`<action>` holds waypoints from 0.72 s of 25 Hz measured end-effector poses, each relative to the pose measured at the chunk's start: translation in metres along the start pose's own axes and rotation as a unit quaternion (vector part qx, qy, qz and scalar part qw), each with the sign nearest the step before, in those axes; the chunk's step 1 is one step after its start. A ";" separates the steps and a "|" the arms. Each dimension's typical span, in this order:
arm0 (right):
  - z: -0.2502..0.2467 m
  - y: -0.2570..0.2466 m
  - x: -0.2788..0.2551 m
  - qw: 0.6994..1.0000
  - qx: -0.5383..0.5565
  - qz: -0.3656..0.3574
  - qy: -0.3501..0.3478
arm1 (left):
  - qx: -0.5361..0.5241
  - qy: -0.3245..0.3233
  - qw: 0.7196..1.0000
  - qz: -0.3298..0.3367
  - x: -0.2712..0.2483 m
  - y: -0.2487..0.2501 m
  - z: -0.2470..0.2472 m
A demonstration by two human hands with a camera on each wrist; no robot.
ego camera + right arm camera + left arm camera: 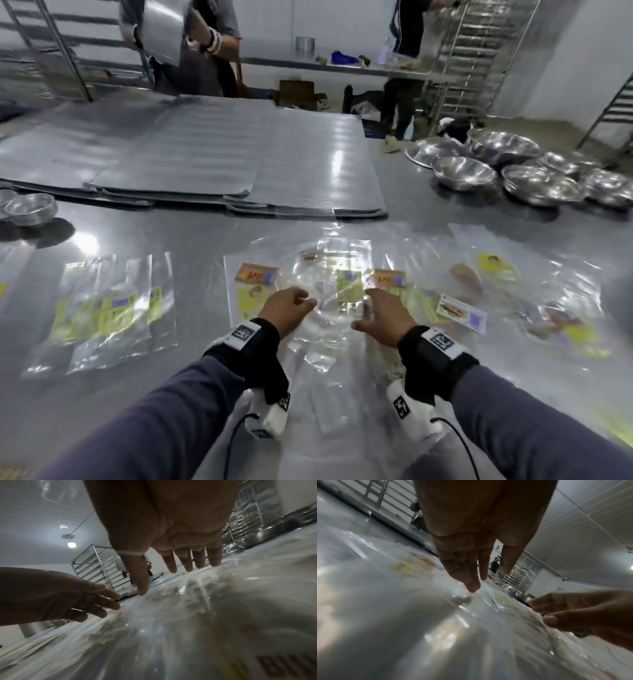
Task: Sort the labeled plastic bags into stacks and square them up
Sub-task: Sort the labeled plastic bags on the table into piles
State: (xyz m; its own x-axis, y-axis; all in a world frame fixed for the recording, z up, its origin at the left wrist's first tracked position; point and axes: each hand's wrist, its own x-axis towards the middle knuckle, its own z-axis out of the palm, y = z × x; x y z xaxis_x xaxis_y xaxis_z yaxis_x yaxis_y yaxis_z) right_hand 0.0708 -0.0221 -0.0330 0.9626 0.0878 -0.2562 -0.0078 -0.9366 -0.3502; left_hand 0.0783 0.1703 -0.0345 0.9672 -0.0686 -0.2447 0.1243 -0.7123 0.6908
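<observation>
A loose pile of clear plastic bags [329,329] lies in front of me on the steel table [191,233], carrying yellow-green, orange and white labels. On top sits a bag with a yellow-green label [349,286], between my two hands. My left hand [305,301] [476,582] has straight fingers whose tips touch the plastic. My right hand [373,301] [171,574] is spread, fingertips down on the same pile. Neither hand holds anything. A rough stack of yellow-green labelled bags [106,311] lies to the left. More mixed bags [513,294] are scattered to the right.
Large grey foil sheets [205,164] are stacked across the table's far half. Several steel bowls [496,164] crowd the back right, and small foil dishes [30,209] sit at the far left. A person [205,41] stands across the table holding a sheet. Metal racks [479,51] stand behind.
</observation>
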 end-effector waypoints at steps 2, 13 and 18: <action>0.006 0.009 0.007 0.999 0.038 0.006 -0.015 | -0.028 0.001 0.999 -0.035 0.013 0.013 0.011; -0.010 0.039 0.005 0.993 0.110 0.002 0.048 | -0.181 0.062 0.978 -0.084 0.049 0.003 0.003; -0.018 0.052 0.013 0.990 -0.033 0.129 0.033 | -0.353 -0.031 0.933 -0.057 0.042 -0.003 -0.014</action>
State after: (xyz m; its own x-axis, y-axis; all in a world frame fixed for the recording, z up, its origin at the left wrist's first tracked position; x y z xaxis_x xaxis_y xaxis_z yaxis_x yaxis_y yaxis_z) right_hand 0.0882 -0.0759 -0.0380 0.9464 -0.1787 -0.2689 -0.2409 -0.9454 -0.2195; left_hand 0.1213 0.1787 -0.0372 0.9268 -0.0754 -0.3680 0.3621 -0.0813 0.9286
